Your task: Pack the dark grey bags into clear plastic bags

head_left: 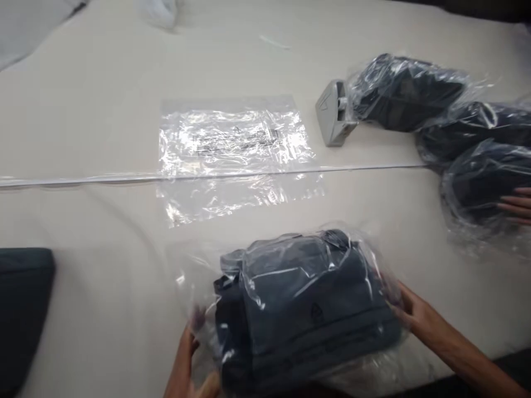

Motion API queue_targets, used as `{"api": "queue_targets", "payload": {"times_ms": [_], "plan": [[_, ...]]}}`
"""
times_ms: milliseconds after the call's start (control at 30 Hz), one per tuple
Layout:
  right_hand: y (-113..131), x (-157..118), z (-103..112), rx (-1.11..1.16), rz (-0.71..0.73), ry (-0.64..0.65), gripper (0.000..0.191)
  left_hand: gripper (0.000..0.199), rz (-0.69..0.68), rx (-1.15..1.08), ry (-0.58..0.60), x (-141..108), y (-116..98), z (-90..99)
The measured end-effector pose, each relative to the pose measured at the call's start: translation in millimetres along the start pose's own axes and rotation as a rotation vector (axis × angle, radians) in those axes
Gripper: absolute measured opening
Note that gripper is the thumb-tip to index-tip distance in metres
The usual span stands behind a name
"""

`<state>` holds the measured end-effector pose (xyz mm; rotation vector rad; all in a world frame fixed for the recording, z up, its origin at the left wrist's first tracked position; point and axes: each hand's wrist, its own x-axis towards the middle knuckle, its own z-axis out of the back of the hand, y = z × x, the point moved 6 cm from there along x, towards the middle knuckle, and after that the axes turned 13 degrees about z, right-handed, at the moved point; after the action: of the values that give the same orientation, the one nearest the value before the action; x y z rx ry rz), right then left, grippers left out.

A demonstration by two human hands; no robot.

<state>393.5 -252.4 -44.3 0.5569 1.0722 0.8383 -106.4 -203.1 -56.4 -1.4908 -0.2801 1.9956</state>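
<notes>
A dark fabric bag, probably a backpack (315, 298), lies inside a clear plastic bag (194, 276) at the near edge of the table. At its left end, my left hand (193, 348) is closed on the plastic, with the fingertips partly hidden by it. My right hand (409, 309) grips the plastic at the right end, its fingers curled around the edge. Beyond the bag, a flat clear plastic bag with printed text (236, 149) lies spread on the table.
Several plastic-wrapped dark bags (406, 97) sit at the right, where another person's hand (518, 205) touches the nearest one. Beside them stands a grey tape dispenser (334, 113). A dark item (22, 315) lies at the left edge. A seam crosses the pale table (103, 132).
</notes>
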Motion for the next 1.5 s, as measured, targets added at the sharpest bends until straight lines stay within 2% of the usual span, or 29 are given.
{"api": "queue_targets", "payload": {"times_ms": [100,167,233,267,367,467,500,633,767,933,1033,1100,1200,1267,1367,1433,1500], "plan": [[26.6,1.9,-26.6,0.097,0.177,0.180,0.106,0.112,-0.135,-0.053,0.094,-10.2,-13.8,-5.5],[40.8,-4.0,-38.1,0.156,0.263,0.257,0.114,0.119,-0.230,-0.031,0.139,-15.4,-17.5,-6.2],[50.3,-10.7,-47.6,0.183,0.296,0.289,0.113,0.120,-0.264,0.042,0.119,-14.7,-18.0,-6.8],[53.1,-13.2,-52.6,0.177,0.299,0.294,0.106,0.119,-0.264,0.081,0.101,-12.2,-18.4,-8.3],[52.4,-14.3,-68.5,0.110,0.293,0.304,0.077,0.096,-0.232,0.202,0.075,0.6,-21.9,-16.3],[34.6,-4.0,-74.1,0.011,0.210,0.254,0.056,0.048,-0.184,0.303,0.137,13.3,-24.0,-23.1],[27.5,0.7,-72.3,-0.021,0.179,0.224,0.053,0.043,-0.175,0.310,0.164,16.0,-24.6,-23.0],[12.5,14.6,-58.7,-0.091,0.145,0.125,0.056,0.043,-0.195,0.220,0.261,18.1,-28.7,-13.3],[11.6,12.8,-55.1,-0.102,0.128,0.136,0.053,0.042,-0.214,0.061,0.273,15.7,-23.4,-2.1],[-1.5,-5.2,-56.1,-0.110,0.014,0.292,0.052,0.050,-0.118,-0.110,0.211,9.5,11.8,6.2],[-13.4,-15.3,-46.0,-0.074,-0.044,0.329,0.050,0.043,-0.086,-0.145,0.141,1.2,35.3,20.3],[-20.1,-19.8,-38.8,-0.009,-0.076,0.318,0.050,0.042,-0.127,-0.184,0.011,-9.1,47.3,37.5],[-26.3,-25.4,-33.6,0.073,-0.100,0.289,0.051,0.041,-0.240,-0.236,-0.264,-35.9,63.0,56.2],[-30.1,-30.6,-34.6,0.113,-0.133,0.290,0.051,0.034,-0.386,-0.155,-0.365,-56.3,66.7,47.2],[-37.5,-39.1,-38.4,0.143,-0.207,0.327,0.053,0.037,-0.542,0.036,-0.322,-68.2,67.5,5.1],[-41.6,-41.5,-38.5,0.125,-0.223,0.350,0.054,0.044,-0.511,0.008,-0.335,-59.3,70.2,-15.2],[-42.7,-39.5,-36.2,0.106,-0.194,0.351,0.051,0.042,-0.457,-0.103,-0.414,-46.0,72.9,-20.6]]}}
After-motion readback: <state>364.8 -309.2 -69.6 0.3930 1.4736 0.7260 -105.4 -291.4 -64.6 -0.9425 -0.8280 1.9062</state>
